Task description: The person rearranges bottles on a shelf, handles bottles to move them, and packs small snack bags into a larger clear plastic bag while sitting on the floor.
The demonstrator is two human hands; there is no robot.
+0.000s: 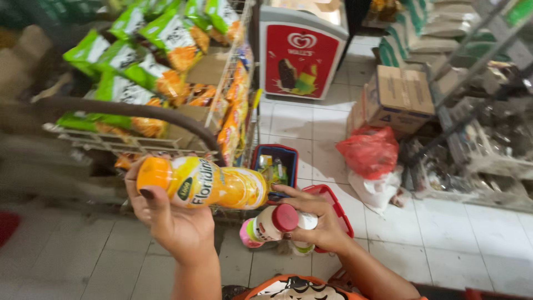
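Left hand (175, 219) grips an orange juice bottle (208, 182) lying sideways across the palm, its orange cap (151, 173) towards the left, thumb over the cap end and fingers curled behind. Right hand (319, 219) closes around small bottles: a white bottle with a red cap (275, 221) tilted towards the left, and a pink-bottomed bottle (249, 233) beside it; a further one below the fingers is perhaps there, though blur makes it hard to tell. Both hands hover near each other above a white tiled floor (444, 239). Just behind the juice bottle stands a wire rack (227, 83) filled with green and orange snack packets (161, 30). A blue basket (261, 158) and a red basket (338, 208) sit on the floor by the right hand. Farther off are a red freezer chest (300, 53), a cardboard box (397, 97) and a red plastic bag (371, 151).
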